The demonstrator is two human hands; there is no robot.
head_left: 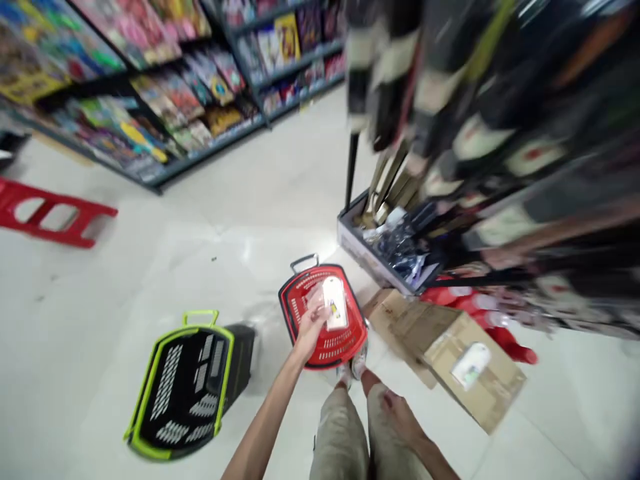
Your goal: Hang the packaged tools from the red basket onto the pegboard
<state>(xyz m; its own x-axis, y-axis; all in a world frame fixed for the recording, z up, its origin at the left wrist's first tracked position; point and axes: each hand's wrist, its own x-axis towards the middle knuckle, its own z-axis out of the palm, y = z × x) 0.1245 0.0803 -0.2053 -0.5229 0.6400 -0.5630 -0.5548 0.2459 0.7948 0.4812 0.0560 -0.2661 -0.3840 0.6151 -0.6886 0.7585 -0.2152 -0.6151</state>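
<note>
Over the red shopping basket (344, 347), my left hand (313, 323) is closed with thumb and fingers on a flat package with a white card (335, 303). The card is rounded at the top, with a small yellow and dark picture low on it. A clear, pale part of the package shows beside it; its contents are too blurred to name. Low by my right thigh hangs my right hand (399, 412), apart from the basket. Its fingers are smeared, so I cannot see whether they are curled round anything.
A black basket with a lime-green rim (226, 373) stands to the left. Right of the red basket are an opened cardboard box (440, 340) bearing a similar white card (471, 365), and a grey bin (367, 257). Hanging goods fill the upper right; shelves (210, 143) line the back.
</note>
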